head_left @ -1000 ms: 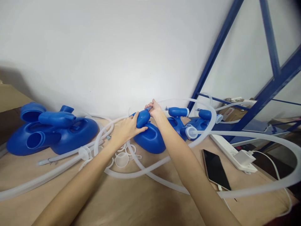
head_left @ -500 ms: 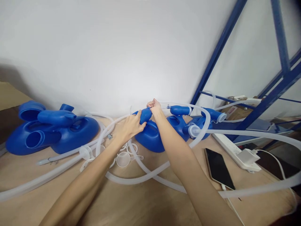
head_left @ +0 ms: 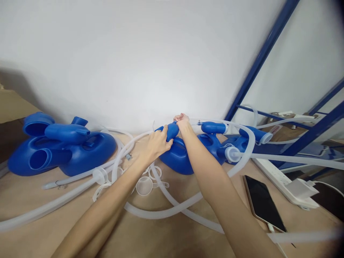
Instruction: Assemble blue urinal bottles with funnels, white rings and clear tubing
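My left hand [head_left: 158, 142] is wrapped round a bulb-shaped blue plastic urinal head [head_left: 172, 132], thumb along its near side. At the head's narrow right end, my right hand [head_left: 183, 121] is closed in a fist; its fingers hide what they grip. Just below both hands stands a blue urinal bottle [head_left: 173, 161] with a moulded handle. Right of my forearm is another blue bottle [head_left: 212, 147], with a similar blue head [head_left: 214, 127] above it. A clear ribbed hose [head_left: 161, 214] loops beneath my forearms.
More blue bottles [head_left: 92, 157] stand at the left, a loose head [head_left: 67, 133] on top. White caps [head_left: 144, 186] lie near my left forearm. At the right are a phone [head_left: 264, 202], a white power strip [head_left: 282, 179] and a blue metal rack [head_left: 262, 59]. A wall rises behind.
The view has turned slightly left, so things appear farther right. Both hands keep their hold at the urinal head, with little visible movement.
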Tool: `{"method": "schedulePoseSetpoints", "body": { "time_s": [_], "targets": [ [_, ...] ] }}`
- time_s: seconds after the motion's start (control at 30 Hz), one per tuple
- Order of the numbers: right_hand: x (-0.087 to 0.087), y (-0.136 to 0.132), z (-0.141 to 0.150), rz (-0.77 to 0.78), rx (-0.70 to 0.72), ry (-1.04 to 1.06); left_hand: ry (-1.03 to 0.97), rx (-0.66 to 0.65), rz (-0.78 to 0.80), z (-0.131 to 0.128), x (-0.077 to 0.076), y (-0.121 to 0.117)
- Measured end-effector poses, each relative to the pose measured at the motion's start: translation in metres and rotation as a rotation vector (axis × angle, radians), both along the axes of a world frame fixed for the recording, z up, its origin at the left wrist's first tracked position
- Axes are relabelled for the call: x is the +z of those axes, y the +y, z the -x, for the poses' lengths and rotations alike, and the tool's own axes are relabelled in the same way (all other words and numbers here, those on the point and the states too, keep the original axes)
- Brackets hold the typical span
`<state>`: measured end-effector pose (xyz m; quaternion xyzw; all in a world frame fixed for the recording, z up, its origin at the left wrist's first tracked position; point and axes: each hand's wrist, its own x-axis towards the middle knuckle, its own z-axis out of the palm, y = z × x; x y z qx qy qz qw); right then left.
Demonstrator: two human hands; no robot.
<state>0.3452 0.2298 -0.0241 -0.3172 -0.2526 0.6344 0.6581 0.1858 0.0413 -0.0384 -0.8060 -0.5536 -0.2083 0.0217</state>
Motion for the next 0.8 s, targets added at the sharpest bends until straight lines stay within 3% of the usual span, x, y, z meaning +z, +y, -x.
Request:
{"method": "schedulePoseSetpoints", "body": {
  "time_s": [0.13, 0.37, 0.5, 0.63, 0.73, 0.8],
  "targets": [
    [0.018, -0.009, -0.019, 0.021, -0.08, 0.044, -0.011, 0.004, -0.011, 0.003, 0.001, -0.017],
    [0.074, -0.027, -0.001, -0.064, 0.142, 0.009, 0.0, 0.036, 0.023, -0.01, 0.009, -0.022],
    [0.098, -0.05, -0.004, -0.226, 0.05, -0.272, -0.096, 0.015, 0.017, -0.008, -0.002, -0.01],
    [0.107, -0.093, -0.015, -0.372, 0.015, -0.667, -0.236, 0.005, 0.011, -0.001, -0.014, 0.001],
    [0.11, -0.13, -0.021, -0.48, 0.078, -0.842, -0.312, 0.024, -0.007, 0.004, -0.011, 0.006],
    [0.111, -0.153, -0.025, -0.523, 0.087, -0.83, -0.36, 0.057, -0.047, 0.01, -0.003, 0.008]
  ]
}}
